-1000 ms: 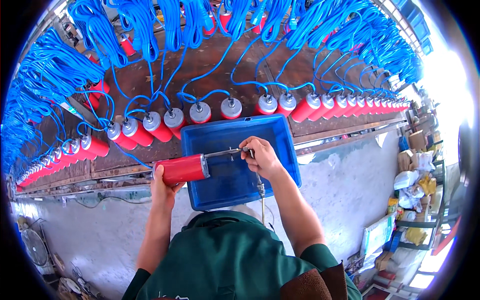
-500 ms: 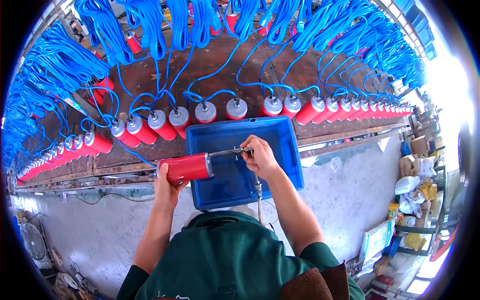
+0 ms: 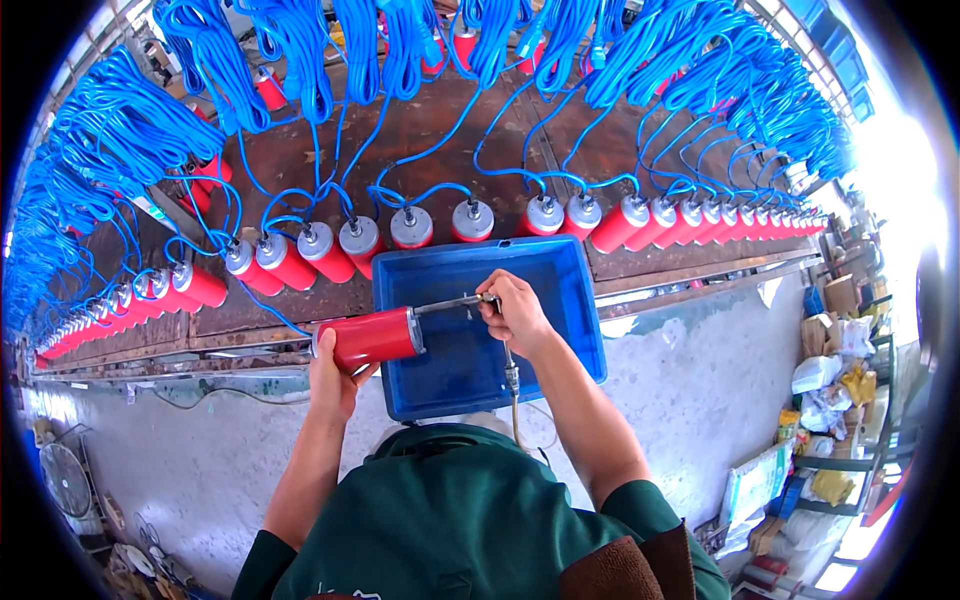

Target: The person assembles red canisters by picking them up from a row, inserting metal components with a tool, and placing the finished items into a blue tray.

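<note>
My left hand (image 3: 334, 374) is wrapped round one end of a red cylinder (image 3: 378, 337) with a grey metal rim. The cylinder lies nearly level over the left side of a blue plastic tub (image 3: 597, 330), and a blue cable runs up from its left end. In my right hand (image 3: 516, 312) is a blow gun (image 3: 450, 303) with a thin metal nozzle. Its tip meets the cylinder's right end; how far it reaches in is hidden. A hose (image 3: 515, 405) hangs down from the gun.
A long row of red cylinders (image 3: 412, 228) with grey caps stands along the brown table (image 3: 430, 140) behind the tub. Coiled blue cables (image 3: 290, 60) hang above them. Boxes and bags (image 3: 840, 370) fill a shelf at right; a fan (image 3: 68, 485) stands at lower left.
My right hand and the blow gun have shifted slightly left, and the cylinder has moved a touch left too. Both grips are the same.
</note>
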A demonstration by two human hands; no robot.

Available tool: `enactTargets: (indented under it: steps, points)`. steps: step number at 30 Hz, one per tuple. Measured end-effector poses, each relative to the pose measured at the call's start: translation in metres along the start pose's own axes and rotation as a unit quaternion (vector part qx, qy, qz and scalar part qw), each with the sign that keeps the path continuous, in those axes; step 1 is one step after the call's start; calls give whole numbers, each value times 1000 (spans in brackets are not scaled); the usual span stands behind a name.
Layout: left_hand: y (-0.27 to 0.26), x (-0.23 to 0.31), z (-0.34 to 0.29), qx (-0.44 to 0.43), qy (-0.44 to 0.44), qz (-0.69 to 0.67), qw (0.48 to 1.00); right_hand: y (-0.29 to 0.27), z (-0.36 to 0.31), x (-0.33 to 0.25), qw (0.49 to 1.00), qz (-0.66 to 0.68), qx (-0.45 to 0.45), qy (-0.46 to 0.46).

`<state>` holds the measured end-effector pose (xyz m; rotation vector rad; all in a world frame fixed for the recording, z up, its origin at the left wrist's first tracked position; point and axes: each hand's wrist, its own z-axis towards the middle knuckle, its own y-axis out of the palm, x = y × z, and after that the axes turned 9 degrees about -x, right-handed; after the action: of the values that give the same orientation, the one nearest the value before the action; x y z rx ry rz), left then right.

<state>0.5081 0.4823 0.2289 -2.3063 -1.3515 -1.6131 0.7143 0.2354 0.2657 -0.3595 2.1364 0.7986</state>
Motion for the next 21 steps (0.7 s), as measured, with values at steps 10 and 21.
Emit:
enactTargets:
  steps: [10, 21]
  points:
    - [47, -7, -22, 82, 149, 66, 983, -91, -134, -121, 896, -286, 49, -336]
    - [130, -25, -22, -18, 253, 266, 930, -286, -104, 34, 909, -290, 295, 50]
